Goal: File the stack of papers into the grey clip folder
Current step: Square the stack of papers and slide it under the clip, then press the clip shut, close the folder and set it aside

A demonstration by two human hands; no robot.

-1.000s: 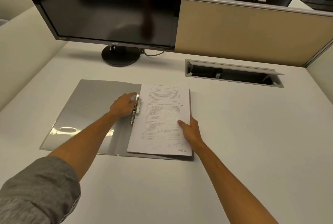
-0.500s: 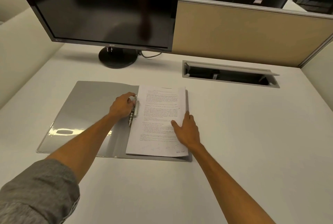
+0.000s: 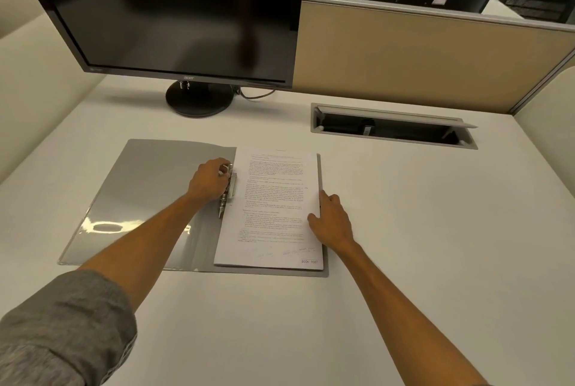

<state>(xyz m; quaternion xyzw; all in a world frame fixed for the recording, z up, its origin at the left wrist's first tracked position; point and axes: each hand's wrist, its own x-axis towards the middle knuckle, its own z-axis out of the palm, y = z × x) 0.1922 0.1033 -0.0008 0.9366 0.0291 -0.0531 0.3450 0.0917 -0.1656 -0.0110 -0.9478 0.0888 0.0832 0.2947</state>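
The right hand has slid from the papers' lower corner to their outer edge, lying flat and open, squaring them in the open folder. The left hand stays curled on the clip, apparently lifted for clamping.

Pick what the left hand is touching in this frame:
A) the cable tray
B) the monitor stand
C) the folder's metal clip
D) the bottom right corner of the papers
C: the left hand grips the metal clip at the open grey folder's spine, beside the papers.
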